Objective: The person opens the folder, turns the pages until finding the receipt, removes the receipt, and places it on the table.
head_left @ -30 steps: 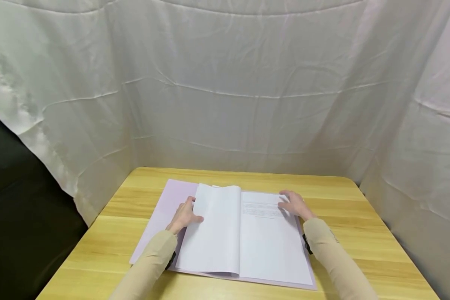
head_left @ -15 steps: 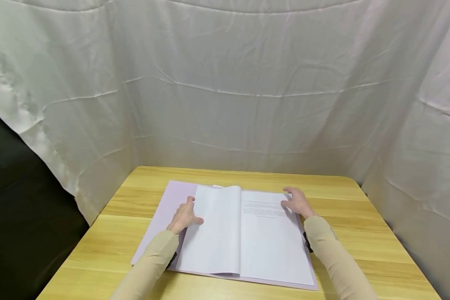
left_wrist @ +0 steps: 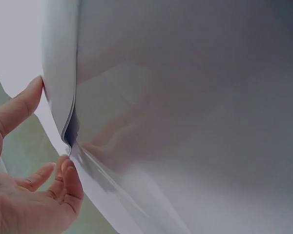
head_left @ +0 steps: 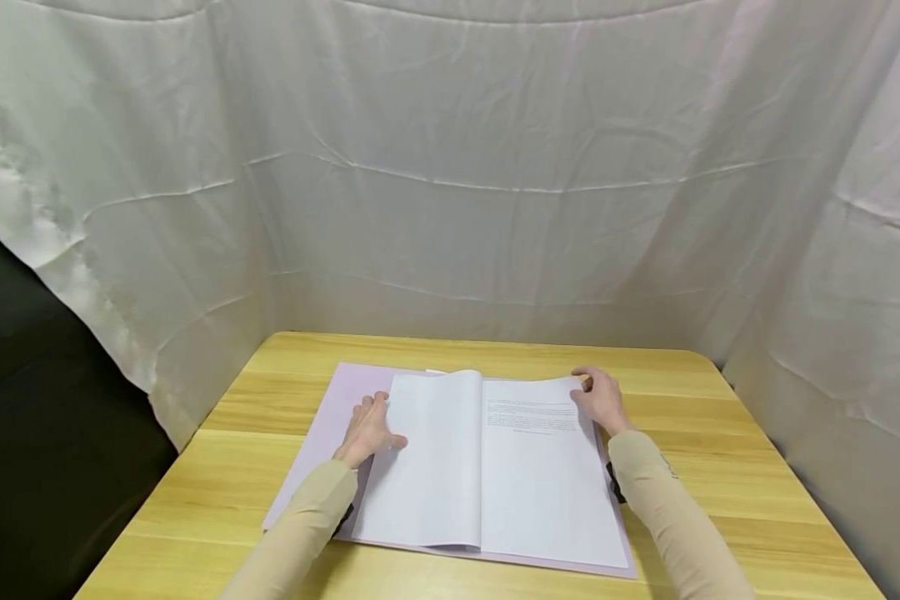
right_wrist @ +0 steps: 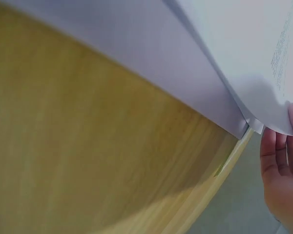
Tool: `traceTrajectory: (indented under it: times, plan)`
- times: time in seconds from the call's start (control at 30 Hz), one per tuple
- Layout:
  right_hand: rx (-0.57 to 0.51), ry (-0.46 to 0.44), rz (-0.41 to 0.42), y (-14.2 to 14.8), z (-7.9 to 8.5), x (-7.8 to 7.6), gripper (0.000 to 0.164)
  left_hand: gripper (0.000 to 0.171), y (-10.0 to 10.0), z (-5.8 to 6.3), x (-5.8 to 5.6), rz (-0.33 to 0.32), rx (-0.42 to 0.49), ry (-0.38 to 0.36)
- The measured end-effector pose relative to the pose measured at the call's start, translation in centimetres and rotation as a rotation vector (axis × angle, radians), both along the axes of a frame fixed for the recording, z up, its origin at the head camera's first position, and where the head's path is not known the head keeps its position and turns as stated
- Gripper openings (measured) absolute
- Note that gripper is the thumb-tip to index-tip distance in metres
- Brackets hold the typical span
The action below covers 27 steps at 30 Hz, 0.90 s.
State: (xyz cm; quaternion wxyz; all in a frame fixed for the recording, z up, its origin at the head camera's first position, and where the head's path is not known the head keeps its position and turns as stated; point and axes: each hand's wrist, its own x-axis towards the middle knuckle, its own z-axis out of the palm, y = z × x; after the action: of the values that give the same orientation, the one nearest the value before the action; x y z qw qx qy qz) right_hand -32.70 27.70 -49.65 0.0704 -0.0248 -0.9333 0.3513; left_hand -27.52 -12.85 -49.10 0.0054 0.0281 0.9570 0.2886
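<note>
Now my right hand (head_left: 603,400) has slid to the far right corner of the printed page (head_left: 543,467) and pinches it up off the stack. My left hand (head_left: 367,429), fingers loosely spread, presses the turned pages (head_left: 427,458) at their left edge. The open folder (head_left: 330,425) lies mid-table (head_left: 217,500), so the next leaf seems ready to turn.

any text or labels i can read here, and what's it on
Nothing can be read word for word.
Printed lines near the top of the right-hand page of the open booklet: too small and blurred to read.
The same lines, seen from the right wrist beside the right hand: also blurred.
Left-hand pages and lilac folder: no text visible.
</note>
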Motion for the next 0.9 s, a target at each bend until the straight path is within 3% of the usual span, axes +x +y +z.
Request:
traceTrajectory:
  times: [0.23, 0.5, 0.67, 0.9]
  plan:
    - [0.035, 0.027, -0.011, -0.24, -0.06, -0.19, 0.036, 0.087, -0.02, -0.04, -0.13, -0.019, -0.005, 0.011]
    - [0.048, 0.064, 0.005, -0.33, -0.61, 0.02, 0.028, 0.087, 0.12, 0.0, -0.1, -0.103, 0.142, -0.004]
    - [0.091, 0.106, 0.007, -0.46, -0.65, -0.02, 0.02, 0.084, 0.08, 0.06, -0.09, -0.12, 0.235, -0.004]
    - [0.151, 0.145, -0.014, -0.62, -0.32, 0.08, 0.013, 0.084, 0.19, 0.3, -0.07, -0.133, 0.283, -0.016]
